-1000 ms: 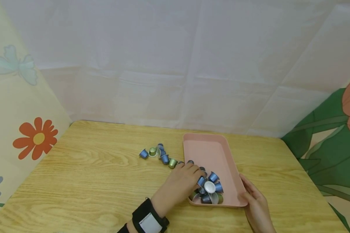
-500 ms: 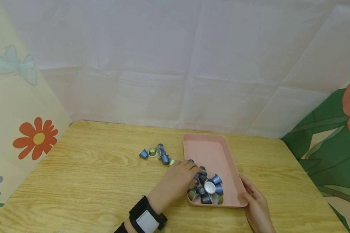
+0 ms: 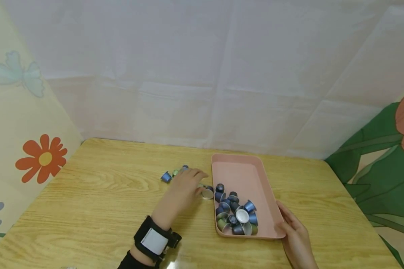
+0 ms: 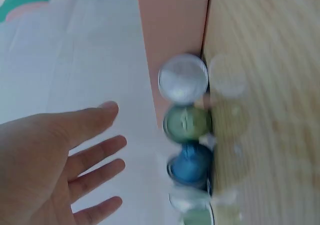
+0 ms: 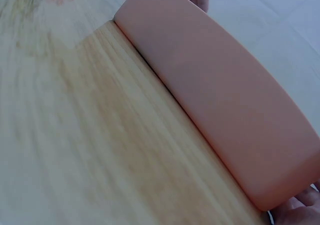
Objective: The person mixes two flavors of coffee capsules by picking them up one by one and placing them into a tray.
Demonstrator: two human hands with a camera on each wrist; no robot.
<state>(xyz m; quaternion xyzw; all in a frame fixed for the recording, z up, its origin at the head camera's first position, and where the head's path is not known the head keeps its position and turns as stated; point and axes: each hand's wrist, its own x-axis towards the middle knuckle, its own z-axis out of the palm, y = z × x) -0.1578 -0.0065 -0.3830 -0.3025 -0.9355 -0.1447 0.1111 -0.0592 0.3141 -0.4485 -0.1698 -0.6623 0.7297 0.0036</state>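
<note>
My left hand (image 3: 180,188) hovers over a loose row of coffee capsules on the table, its fingers spread and relaxed with nothing in them. Near it lie a blue capsule (image 3: 166,177) and one with its silver lid (image 3: 207,193) turned up; the hand hides part of the row. The left wrist view shows the green capsule (image 4: 187,123) and the blue capsule (image 4: 191,164) lined up beyond the fingertips (image 4: 111,110). My right hand (image 3: 297,237) grips the near right corner of a pink tray (image 3: 240,170), thumb at the rim. Several blue, dark and green capsules (image 3: 237,228) are heaped in its near left part.
The wooden table (image 3: 98,209) runs back to a white cloth backdrop (image 3: 188,93). Side panels with printed flowers (image 3: 44,159) stand left and right. The tray's long side wall (image 5: 200,80) rises from the tabletop.
The left hand has moved from over the capsules in the tray leftward and back to the capsules on the table, uncovering the tray's left edge. The right hand and tray stay put.
</note>
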